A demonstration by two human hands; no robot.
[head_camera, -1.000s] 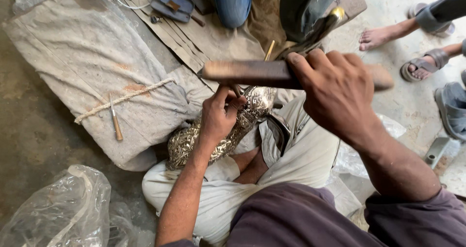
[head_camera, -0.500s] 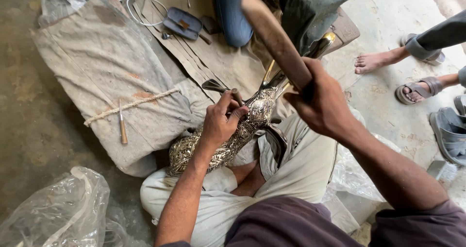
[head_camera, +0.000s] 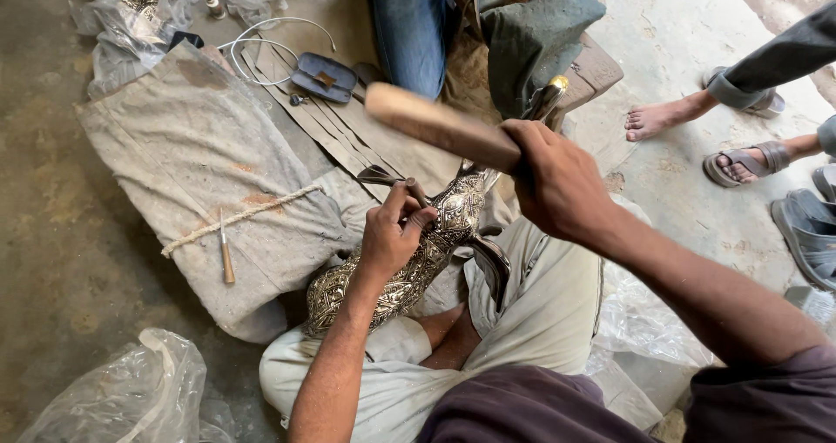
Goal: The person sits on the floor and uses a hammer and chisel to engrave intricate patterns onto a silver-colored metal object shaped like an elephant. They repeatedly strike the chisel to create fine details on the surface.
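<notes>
1. The person sits cross-legged on the floor (head_camera: 52,260), with an ornate engraved metal piece (head_camera: 409,264) lying slanted across the lap.
2. The left hand (head_camera: 394,234) is closed on a small punch (head_camera: 409,186), its tip set against the upper part of the metal piece.
3. The right hand (head_camera: 557,182) is clenched round a wooden mallet handle (head_camera: 440,125), raised above the piece and pointing up and to the left; the mallet's head is not clearly seen.
4. The two hands are apart, the right one higher than the left.
5. Beside the lap lies a grey cloth bundle (head_camera: 200,164) tied with a rope (head_camera: 235,221); a small wooden-handled tool (head_camera: 226,256) rests on it.
6. A clear plastic bag (head_camera: 122,399) lies near the knee.
7. Other people's sandalled feet (head_camera: 740,164) stand well apart at the right.
</notes>
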